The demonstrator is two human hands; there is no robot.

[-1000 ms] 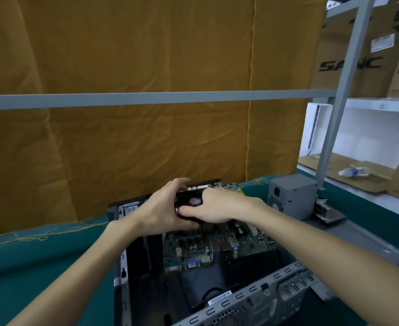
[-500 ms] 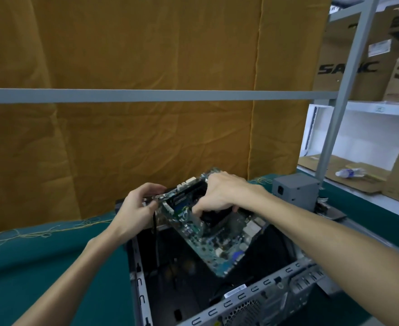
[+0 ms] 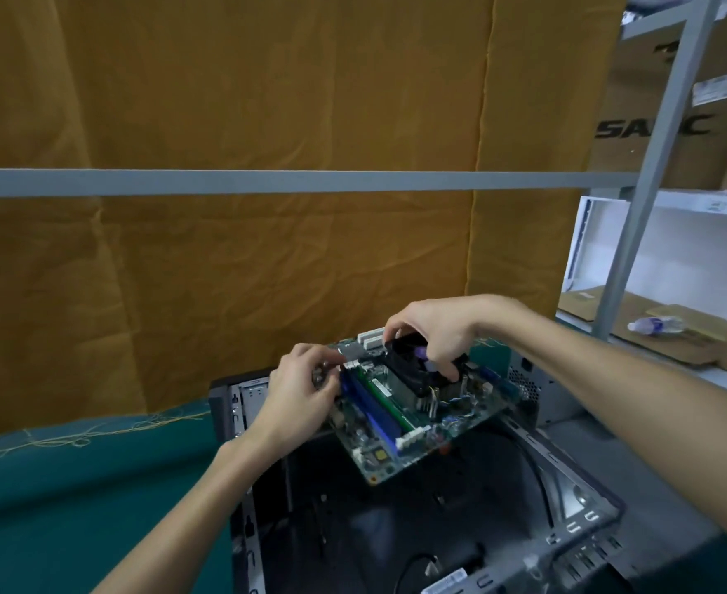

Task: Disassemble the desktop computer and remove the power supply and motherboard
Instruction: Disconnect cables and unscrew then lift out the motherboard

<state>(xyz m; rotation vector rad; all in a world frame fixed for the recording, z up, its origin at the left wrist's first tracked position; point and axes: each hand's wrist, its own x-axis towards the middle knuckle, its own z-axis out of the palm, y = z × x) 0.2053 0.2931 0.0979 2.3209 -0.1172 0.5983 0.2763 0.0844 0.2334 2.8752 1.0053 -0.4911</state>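
- The motherboard (image 3: 413, 405) was up in the air, tilted, just above the open computer case (image 3: 400, 516), likely so it could come out without bumping the walls.
- The left hand (image 3: 299, 392) had its grip pinched on the board's left edge.
- The right hand (image 3: 432, 332) had its grip curled round the black cooler fan (image 3: 413, 366), a handy handle.
- The board looked flat, thin, green and bumpy; the case was dark, hard metal.

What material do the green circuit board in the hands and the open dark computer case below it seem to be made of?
Green circuit board: it looks like rigid laminate with a glossy green coating, studded with plastic slots and small parts. Open dark computer case: probably painted or bare sheet metal, since its thin grey walls show punched slots and folded edges.
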